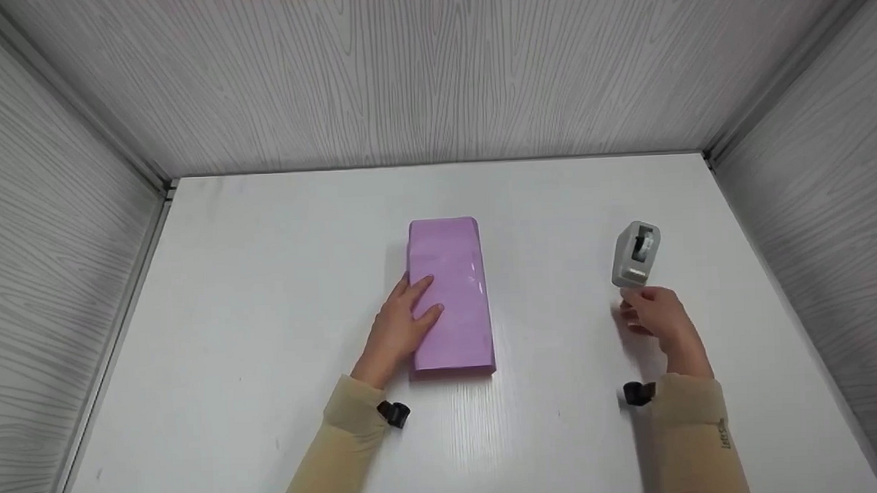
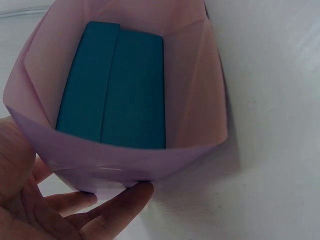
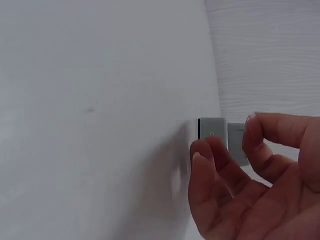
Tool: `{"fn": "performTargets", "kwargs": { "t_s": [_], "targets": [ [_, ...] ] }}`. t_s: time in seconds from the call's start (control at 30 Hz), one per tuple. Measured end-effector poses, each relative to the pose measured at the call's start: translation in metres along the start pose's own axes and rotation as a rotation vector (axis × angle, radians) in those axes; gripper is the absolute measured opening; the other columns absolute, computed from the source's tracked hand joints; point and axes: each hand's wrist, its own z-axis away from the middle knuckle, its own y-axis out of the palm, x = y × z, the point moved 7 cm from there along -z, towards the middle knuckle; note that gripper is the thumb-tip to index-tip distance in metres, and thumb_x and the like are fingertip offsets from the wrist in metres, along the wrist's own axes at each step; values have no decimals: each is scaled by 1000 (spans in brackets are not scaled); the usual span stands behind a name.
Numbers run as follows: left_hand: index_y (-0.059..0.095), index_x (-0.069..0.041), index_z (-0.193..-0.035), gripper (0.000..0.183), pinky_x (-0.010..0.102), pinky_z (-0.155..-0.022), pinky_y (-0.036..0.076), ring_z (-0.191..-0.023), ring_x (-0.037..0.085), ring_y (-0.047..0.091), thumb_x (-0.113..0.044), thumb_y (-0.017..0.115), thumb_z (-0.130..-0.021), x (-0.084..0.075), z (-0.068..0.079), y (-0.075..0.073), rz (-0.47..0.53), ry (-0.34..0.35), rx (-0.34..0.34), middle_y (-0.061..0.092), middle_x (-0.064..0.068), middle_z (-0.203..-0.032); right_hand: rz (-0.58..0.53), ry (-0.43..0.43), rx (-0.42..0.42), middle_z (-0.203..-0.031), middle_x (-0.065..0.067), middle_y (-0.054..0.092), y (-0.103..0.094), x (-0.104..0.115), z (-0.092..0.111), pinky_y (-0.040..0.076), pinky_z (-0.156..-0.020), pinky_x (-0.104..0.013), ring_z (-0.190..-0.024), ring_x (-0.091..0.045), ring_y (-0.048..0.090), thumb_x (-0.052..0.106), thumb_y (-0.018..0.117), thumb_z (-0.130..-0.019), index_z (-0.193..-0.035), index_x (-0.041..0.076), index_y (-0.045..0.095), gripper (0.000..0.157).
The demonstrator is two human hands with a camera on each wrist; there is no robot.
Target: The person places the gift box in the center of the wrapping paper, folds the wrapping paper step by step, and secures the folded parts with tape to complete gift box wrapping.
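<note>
A long package in purple paper [image 1: 451,297] lies lengthwise on the table. Its near end gapes in the left wrist view, with a turquoise box [image 2: 135,90] inside the paper [image 2: 200,90]. My left hand [image 1: 396,328] rests over the package's left edge, two outstretched digits on top and others along the side. To the right stands a grey tape dispenser [image 1: 623,258]. At its near end my right hand [image 1: 660,317] pinches with thumb and index fingertip, the other fingers loosely bent. The clear tape there is too faint to make out.
White table [image 1: 280,303] surrounds both items. Grey wood-grain panels wall it off at the back [image 1: 432,71], left [image 1: 44,238] and right [image 1: 830,174]. A small black wrist camera [image 1: 395,414] sits below the left hand, another [image 1: 639,393] below the right.
</note>
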Motion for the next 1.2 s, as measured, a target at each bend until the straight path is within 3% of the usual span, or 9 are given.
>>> {"fn": "performTargets", "kwargs": {
  "t_s": [0.17,0.4,0.63,0.8,0.9,1.07,1.2],
  "targets": [
    [47,-23,-147,58,54,-108,33,-140,40,31,-38,65,-94,3,-3,2,-11,-12,5,26,16,-158,26,-199,113,-116,-22,58,30,24,9,53,-85,-35,-105,-29,60,34,49,-104,-118,-8,55,45],
    [48,-22,-147,58,54,-107,34,-139,40,32,-38,64,-94,2,-2,1,-8,-6,1,26,15,-158,27,-401,307,-101,-31,58,81,82,47,50,-87,-54,-97,-42,59,13,49,-103,-99,-11,57,26],
    [47,-23,-147,58,54,-107,34,-139,40,32,-39,64,-94,2,-1,1,-5,-6,0,26,15,-159,94,-556,464,-97,-33,60,125,115,63,50,-84,-53,-92,-42,61,11,48,-104,-95,-12,57,26],
    [47,-23,-147,59,54,-107,33,-140,40,32,-39,64,-94,2,-1,1,-3,-12,5,25,15,-159,129,-606,513,-93,-32,57,150,123,53,49,-81,-54,-88,-43,61,12,46,-105,-93,-12,55,29],
    [48,-23,-147,58,55,-107,34,-139,40,32,-38,64,-94,2,-1,1,-5,-9,3,26,16,-158,160,-615,522,-90,-31,57,161,124,41,47,-75,-48,-83,-39,59,16,46,-105,-92,-9,55,30],
    [49,-21,-146,57,53,-107,35,-139,40,34,-37,65,-94,0,0,0,-4,5,-7,27,15,-158,177,-613,507,-75,-15,53,170,135,33,39,-65,-33,-71,-23,50,22,50,-104,-87,-2,56,30],
    [49,-21,-146,57,52,-107,35,-139,38,34,-36,66,-94,0,0,0,-7,7,-9,27,14,-158,207,-603,506,-68,-3,48,175,143,28,36,-60,-30,-65,-16,44,25,53,-103,-86,2,57,29]
  ]
}}
